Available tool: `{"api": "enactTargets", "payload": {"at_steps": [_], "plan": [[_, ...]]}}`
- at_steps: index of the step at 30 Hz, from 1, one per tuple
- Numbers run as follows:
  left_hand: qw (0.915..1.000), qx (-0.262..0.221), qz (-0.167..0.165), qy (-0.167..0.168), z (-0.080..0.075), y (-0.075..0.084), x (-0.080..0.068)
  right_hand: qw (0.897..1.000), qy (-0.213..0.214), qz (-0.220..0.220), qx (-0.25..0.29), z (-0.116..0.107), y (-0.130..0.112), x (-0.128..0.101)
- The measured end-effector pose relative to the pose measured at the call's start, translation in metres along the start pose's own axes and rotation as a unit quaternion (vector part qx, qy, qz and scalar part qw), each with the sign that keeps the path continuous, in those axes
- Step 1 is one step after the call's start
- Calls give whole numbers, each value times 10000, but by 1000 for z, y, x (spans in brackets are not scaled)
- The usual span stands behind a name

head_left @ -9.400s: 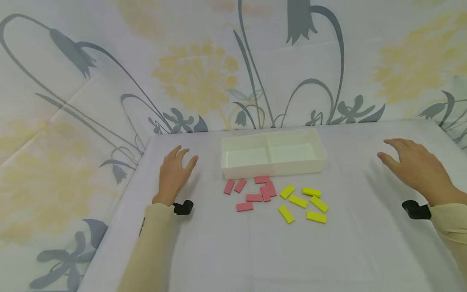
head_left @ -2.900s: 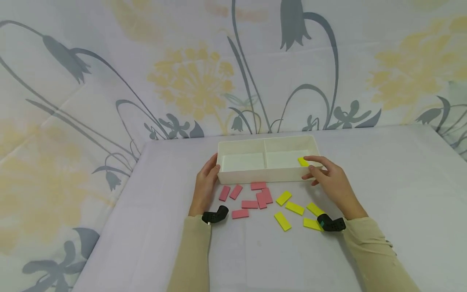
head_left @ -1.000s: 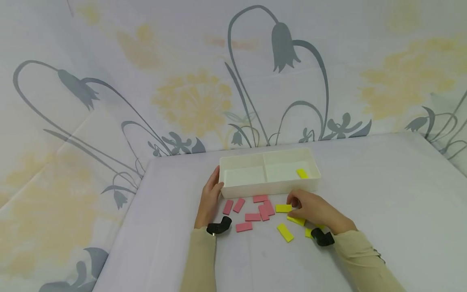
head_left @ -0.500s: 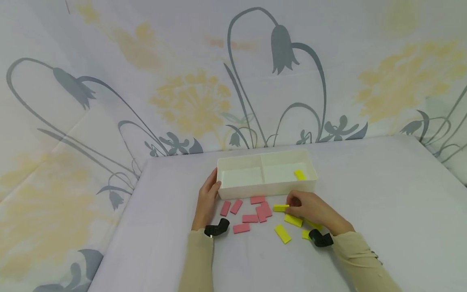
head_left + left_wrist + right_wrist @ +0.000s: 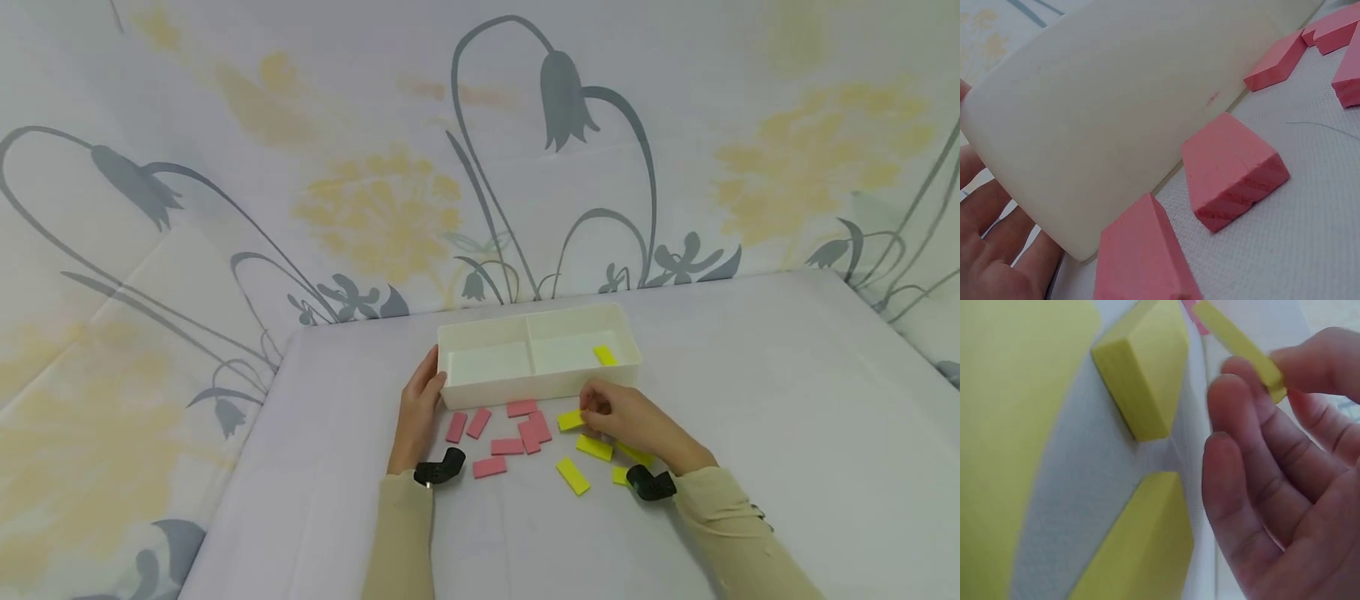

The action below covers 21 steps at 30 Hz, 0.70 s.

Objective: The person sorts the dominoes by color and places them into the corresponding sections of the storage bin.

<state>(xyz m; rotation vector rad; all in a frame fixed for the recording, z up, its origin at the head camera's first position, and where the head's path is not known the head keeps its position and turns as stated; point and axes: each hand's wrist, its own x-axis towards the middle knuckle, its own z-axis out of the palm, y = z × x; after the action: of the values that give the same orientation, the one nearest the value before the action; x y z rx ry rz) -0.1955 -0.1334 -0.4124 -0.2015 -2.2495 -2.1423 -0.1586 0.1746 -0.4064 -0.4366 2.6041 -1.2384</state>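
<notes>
The yellow block (image 5: 570, 419) is pinched at one end between the thumb and fingertips of the right hand (image 5: 626, 421), and it sits just in front of the white tray (image 5: 536, 388), near the tray's right half. In the right wrist view you can see that same yellow block (image 5: 1241, 350) clamped between the fingertips (image 5: 1235, 394), with two more yellow blocks (image 5: 1144, 387) lying flat on the cloth right below it.

Around that hand there are other loose yellow blocks (image 5: 573, 476) on the table, one partly tucked under the wrist. One more yellow piece (image 5: 604, 356) is already lying in the tray's right compartment. The left compartment looks bare from the head view.

The left hand (image 5: 417, 410) is resting against the tray's left end, thumb up on the corner and fingers lying fairly straight along the side, so it's bracing more than gripping. The left wrist view shows the palm (image 5: 991, 250) right at the tray's rounded corner (image 5: 1085, 144).

A bunch of pink blocks (image 5: 507, 446) is scattered in front of the tray's left half, between the two hands, a few touching each other. Everything sits on a pale cloth (image 5: 750, 400), with a flowered sheet (image 5: 375, 200) hanging behind.
</notes>
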Motion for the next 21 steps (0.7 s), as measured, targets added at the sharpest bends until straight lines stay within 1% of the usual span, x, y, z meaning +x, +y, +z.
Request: {"api": "enactTargets", "payload": {"at_steps": [4,8,13,15,16,17,21], "plan": [[9998,-182,11,40,-4,-10,5,9997,69,-225,-112,1,-2,1],[9998,-118,129,105,-5,-16,7,9992,61,-395,-64,-1,-3,0],[9997,-114,83,190,-4,-19,8,9980,-18,-357,520,-7,-1,0],[9998,-104,29,186,-2,-20,6,9953,-45,-438,866,-8,2,-1],[9998,-103,36,166,-3,-19,6,9936,-25,-546,993,-8,2,-1],[9999,-72,43,144,-3,-18,6,9914,-3,-648,1133,-9,2,-1],[9999,-32,41,100,-3,-5,2,9834,196,-933,1545,-11,0,1]]}}
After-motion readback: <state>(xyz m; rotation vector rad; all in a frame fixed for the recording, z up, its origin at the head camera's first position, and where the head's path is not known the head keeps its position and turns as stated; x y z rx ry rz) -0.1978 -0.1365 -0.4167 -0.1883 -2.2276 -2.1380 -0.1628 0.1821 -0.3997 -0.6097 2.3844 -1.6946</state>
